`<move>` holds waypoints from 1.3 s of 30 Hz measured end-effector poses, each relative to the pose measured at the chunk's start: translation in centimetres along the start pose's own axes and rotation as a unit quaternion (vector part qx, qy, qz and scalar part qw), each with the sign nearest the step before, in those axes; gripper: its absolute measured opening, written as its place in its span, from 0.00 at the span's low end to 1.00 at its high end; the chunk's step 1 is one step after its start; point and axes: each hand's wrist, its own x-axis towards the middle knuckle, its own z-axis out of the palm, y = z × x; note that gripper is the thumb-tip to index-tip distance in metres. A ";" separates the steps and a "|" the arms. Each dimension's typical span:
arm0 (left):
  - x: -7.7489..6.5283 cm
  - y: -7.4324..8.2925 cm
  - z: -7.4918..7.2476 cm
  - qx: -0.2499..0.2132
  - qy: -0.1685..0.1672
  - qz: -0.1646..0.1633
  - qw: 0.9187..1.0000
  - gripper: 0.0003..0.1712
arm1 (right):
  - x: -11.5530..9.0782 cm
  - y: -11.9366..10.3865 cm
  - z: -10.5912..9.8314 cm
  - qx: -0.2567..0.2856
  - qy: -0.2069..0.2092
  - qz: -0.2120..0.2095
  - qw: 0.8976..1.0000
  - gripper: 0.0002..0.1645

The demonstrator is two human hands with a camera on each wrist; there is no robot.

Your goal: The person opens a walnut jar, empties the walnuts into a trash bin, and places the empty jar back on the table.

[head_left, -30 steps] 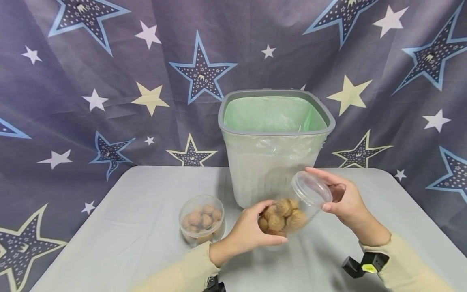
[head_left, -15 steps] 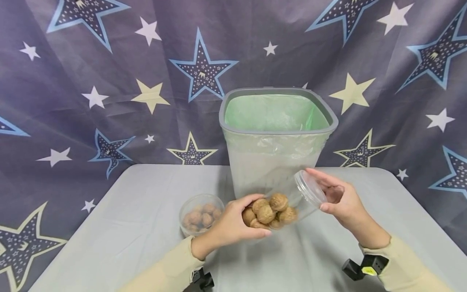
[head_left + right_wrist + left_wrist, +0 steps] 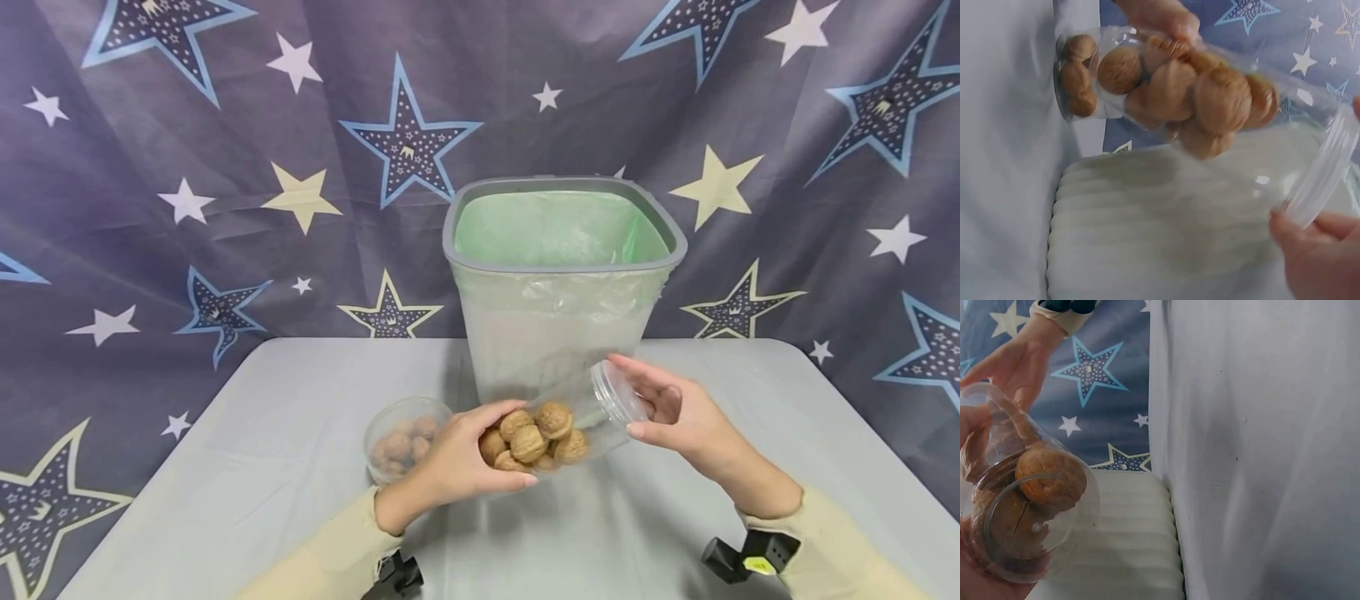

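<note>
Left hand (image 3: 450, 460) clasping clear plastic jar (image 3: 576, 398), right hand (image 3: 693, 421) pinching its round clear lid (image 3: 617, 393), jerking could spill brown walnuts (image 3: 528, 443) toward grey tabletop (image 3: 787, 400)'s right edge.

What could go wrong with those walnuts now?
The jar is on a slant, so if the right hand pulled the lid off, walnuts might roll out. The clear jar looks smooth, so it could slip from the left hand. That hand also partly hides the other jar in the head view, so a bump might be possible.
</note>
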 end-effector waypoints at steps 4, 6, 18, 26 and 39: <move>-0.2 -0.3 0.0 0.003 0.002 0.012 1.000 0.44 | -0.1 -0.4 0.8 -0.047 0.046 0.047 0.997 0.37; -0.3 -0.4 -0.1 0.002 0.003 0.015 1.000 0.44 | -0.1 -0.5 1.1 -0.079 0.063 0.067 0.993 0.38; -0.5 -1.0 -0.2 -0.010 0.000 0.029 1.000 0.43 | 0.0 -0.9 2.1 -0.147 0.100 0.111 0.978 0.39; -0.3 -1.2 -0.6 -0.021 -0.009 0.022 1.000 0.43 | -0.1 -0.3 2.3 -0.116 0.116 0.085 0.983 0.39; -0.3 -1.0 -1.1 -0.032 -0.020 0.000 0.999 0.41 | -0.1 0.5 2.3 -0.086 0.103 0.040 0.990 0.38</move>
